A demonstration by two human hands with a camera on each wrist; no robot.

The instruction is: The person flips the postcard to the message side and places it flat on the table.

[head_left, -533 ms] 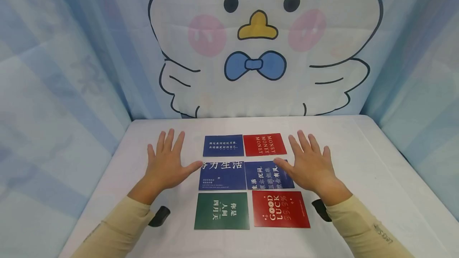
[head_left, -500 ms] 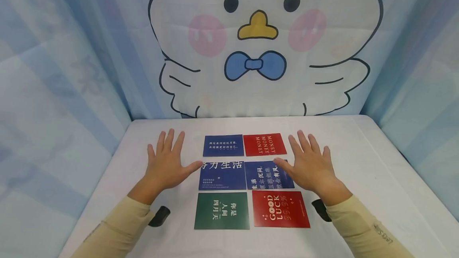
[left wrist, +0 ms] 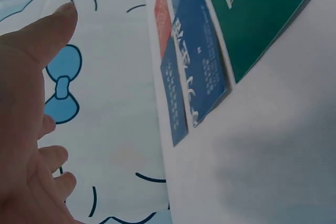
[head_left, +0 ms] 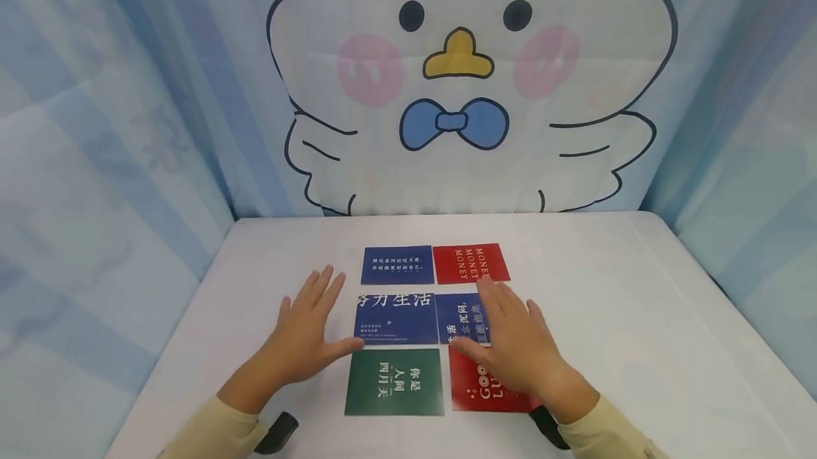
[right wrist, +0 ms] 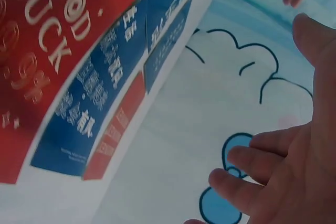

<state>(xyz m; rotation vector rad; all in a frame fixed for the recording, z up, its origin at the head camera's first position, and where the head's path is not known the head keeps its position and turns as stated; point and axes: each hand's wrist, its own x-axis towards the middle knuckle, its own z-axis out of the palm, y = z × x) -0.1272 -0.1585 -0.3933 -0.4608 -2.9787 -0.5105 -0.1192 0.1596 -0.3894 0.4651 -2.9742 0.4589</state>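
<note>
Several printed cards lie flat on the white table in two columns and three rows. My left hand [head_left: 303,335], fingers straight and thumb spread, is in the air left of the green card [head_left: 394,382] and the middle-left blue card [head_left: 398,321]. Palm down with straight fingers, my right hand [head_left: 520,345] partly covers the red GOOD LUCK card [head_left: 464,384] and the middle-right blue card [head_left: 452,313]. Farther back are a blue card [head_left: 397,267] and the red MONEY card [head_left: 461,266]. In both wrist views the hands appear raised off the cards, holding nothing.
The white table [head_left: 638,331] extends to both sides of the cards. Behind it hangs a curtain [head_left: 453,179] with a cartoon bird wearing a blue bow tie. Blue curtains [head_left: 108,182] also close in the sides. A dark strap piece [head_left: 279,433] shows by the left wrist.
Both hands have drawn back toward the person, and the right hand has also moved left over the cards on that side. The cards stay in place; the head view has tilted slightly.
</note>
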